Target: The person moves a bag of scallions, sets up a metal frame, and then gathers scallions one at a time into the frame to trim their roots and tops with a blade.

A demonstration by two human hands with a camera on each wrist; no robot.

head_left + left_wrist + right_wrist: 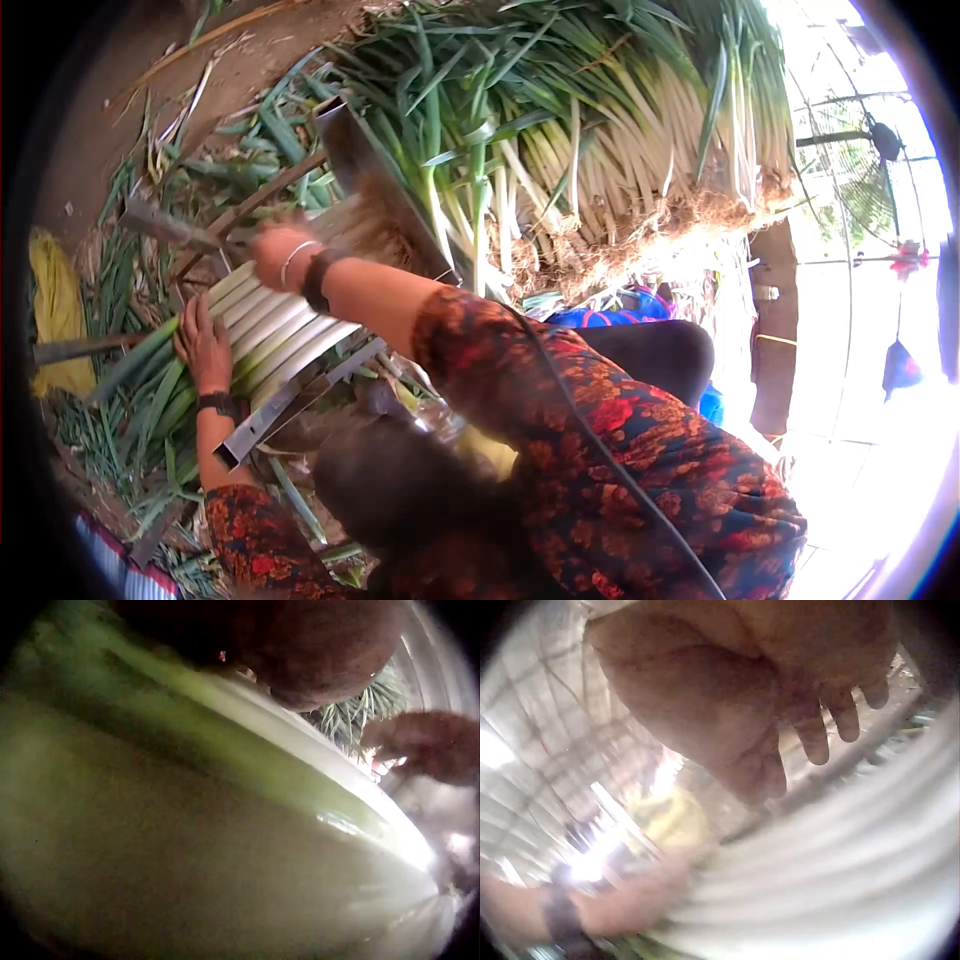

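Observation:
A row of leeks (pixel 285 325) lies side by side in a metal frame, white stalks together and green leaves trailing left. My left hand (pixel 207 345) rests on the stalks at their green end, fingers straight across them. In the left wrist view, pale green leek stalks (pixel 300 787) fill the picture close up. Over the same row is my right hand (pixel 280 255), blurred in the head view. The right wrist view shows that hand (pixel 727 697) with fingers extended above the white stalks (pixel 840 870) and nothing in its grasp. Both wrists wear dark bands.
Upright metal posts (pixel 380 180) and a lower metal bar (pixel 300 400) flank the leeks. A large pile of leeks with roots (pixel 600 160) lies behind to the right. Loose green leaves (pixel 110 430) cover the ground at left, near a yellow cloth (pixel 60 310).

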